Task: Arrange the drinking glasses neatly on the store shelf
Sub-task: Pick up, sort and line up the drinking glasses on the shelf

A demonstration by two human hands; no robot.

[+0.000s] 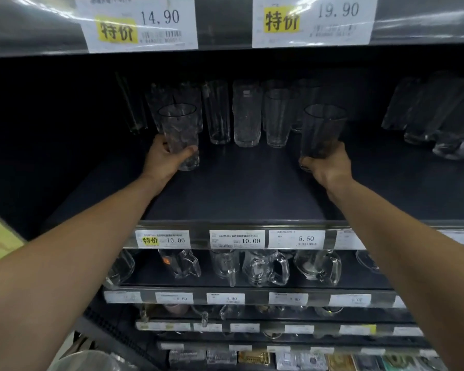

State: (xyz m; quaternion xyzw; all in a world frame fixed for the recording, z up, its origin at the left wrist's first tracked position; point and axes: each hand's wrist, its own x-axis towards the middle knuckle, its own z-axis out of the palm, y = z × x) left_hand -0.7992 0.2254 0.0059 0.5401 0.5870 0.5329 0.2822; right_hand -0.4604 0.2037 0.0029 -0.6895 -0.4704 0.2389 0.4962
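My two bare forearms reach in from the bottom corners toward a dark store shelf point(239, 188). Close overhead, the edge of the shelf above carries two white sale labels, one reading 14.90 point(140, 22) and one reading 19.90 point(314, 21), each with a yellow patch.

Along the front lip of the dark shelf runs a strip of price tags point(237, 239) marked 10.00, 10.00 and 5.50. Below it stand clear handled mugs point(265, 266), with further tagged shelves under those, blurred.

Midway back on the shelf, my left hand point(162, 156) wraps the lower half of a clear textured glass point(180, 129), thumb across its front and fingers behind. The glass is upright, mouth up. I cannot tell whether its base touches the board. Well apart to the right, my right hand point(328, 166) grips the foot of a smooth, darker glass point(323, 129), also mouth up. My fingers curl round its base and hide it.

Between and behind the two held glasses, a row of tall clear glasses point(245, 113) stands upright near the back of the shelf, close beside one another. Bare board lies in front of them. At the far right, a separate cluster of glasses point(439, 116) crowds toward the edge of view, blurred and leaning with the wide lens.
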